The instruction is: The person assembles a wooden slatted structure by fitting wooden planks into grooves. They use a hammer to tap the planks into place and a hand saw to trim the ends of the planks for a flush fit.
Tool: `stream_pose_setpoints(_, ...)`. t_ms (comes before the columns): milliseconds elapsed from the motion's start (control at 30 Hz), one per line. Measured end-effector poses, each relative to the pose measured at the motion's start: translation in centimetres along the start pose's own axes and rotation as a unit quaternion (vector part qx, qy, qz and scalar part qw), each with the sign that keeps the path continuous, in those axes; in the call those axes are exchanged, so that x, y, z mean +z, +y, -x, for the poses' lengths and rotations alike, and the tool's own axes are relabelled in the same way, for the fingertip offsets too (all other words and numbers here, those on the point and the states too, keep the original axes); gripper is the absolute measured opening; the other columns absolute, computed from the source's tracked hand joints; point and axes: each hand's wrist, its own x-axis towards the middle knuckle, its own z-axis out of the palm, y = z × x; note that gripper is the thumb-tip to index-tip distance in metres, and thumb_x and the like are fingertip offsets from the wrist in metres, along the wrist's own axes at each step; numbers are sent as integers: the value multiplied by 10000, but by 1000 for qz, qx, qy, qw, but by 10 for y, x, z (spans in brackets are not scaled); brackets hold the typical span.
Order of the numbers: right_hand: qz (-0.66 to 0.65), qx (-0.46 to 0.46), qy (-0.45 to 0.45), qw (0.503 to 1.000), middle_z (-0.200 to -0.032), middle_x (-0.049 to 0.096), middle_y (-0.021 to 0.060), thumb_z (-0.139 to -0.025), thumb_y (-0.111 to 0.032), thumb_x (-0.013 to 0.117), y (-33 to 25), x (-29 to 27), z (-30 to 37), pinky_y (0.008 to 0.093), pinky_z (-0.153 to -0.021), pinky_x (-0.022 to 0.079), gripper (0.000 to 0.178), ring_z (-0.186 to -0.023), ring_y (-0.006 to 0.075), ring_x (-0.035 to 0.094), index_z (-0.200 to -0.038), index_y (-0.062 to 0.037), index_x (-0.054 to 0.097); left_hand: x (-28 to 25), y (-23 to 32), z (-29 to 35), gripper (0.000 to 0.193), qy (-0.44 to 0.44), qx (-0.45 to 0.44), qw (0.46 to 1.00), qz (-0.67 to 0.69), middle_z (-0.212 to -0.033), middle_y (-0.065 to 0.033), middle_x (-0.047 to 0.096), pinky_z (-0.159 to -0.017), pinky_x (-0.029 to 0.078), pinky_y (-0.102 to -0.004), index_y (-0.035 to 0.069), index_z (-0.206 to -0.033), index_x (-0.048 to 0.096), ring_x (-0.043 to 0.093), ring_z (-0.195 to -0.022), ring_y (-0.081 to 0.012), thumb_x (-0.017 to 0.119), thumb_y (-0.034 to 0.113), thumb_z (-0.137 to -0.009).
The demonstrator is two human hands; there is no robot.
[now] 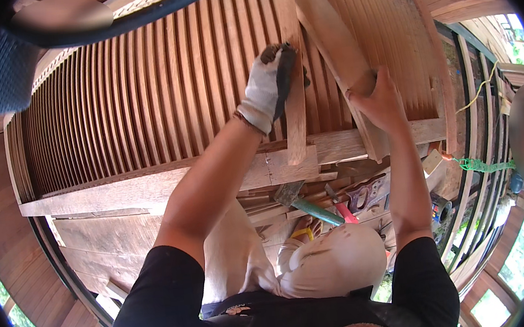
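Note:
A large louvered wooden panel (142, 93) with many parallel slats lies in front of me. My left hand (266, 90), in a white and dark work glove, is closed around a narrow wooden strip (296, 119) that lies across the panel and over its near rail. Just to the right, my bare right hand (385, 104) grips the edge of a wider wooden board (330, 34), which rests at a slant over the slats. The board's far end leans toward the strip. Some fingers of both hands are hidden.
Below the panel's near rail (225, 178) lie a hammer with a green handle (318, 211), a tool with a pink handle (343, 211) and a handsaw (368, 193). Green rope (486, 166) hangs at the right. A dark curved bar (141, 25) crosses the upper left.

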Motion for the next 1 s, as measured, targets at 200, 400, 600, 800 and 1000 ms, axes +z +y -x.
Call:
stream_pose_setpoints(200,-231,8,-29,972,-1223,619,269,-786,-365,820,21,-22,12,404,-1015,464,769,-1178,343,612,-1321,55,462,-7,-14,6,137,-76,55,987,131,-929,0,654,-704,543,-233,62,-1105,648,645,-834,-90,621,176,-1033)
stream_pose_setpoints(400,-527,16,-24,850,-1361,562,192,-883,-303,812,-5,-9,56,380,-1070,425,788,-1253,257,548,-1448,66,406,48,-15,57,93,-50,92,994,5,-895,54,580,-656,440,-206,79,-1031,617,516,-769,-20,590,168,-1042)
stream_pose_setpoints(600,-617,-3,41,785,-1589,375,207,-983,-128,686,-9,22,82,334,-1192,291,764,-1461,237,354,-1573,84,250,67,-31,78,87,-14,116,989,-96,-947,26,616,-755,477,-196,48,-1092,615,569,-843,-35,557,101,-1054)
stream_pose_setpoints(800,-622,-13,16,783,-1560,419,193,-988,-112,682,10,18,98,328,-1172,327,740,-1417,217,414,-1562,99,266,78,-36,89,141,10,138,985,-106,-998,2,645,-808,514,-193,12,-1160,610,595,-875,-44,547,77,-1052)
stream_pose_setpoints(1000,-628,-15,39,777,-1548,433,201,-993,-144,687,11,17,107,323,-1166,336,751,-1411,216,421,-1554,118,262,69,-52,92,186,-20,118,980,-160,-1004,-36,687,-824,522,-216,-9,-1184,628,646,-924,-89,544,31,-1023)
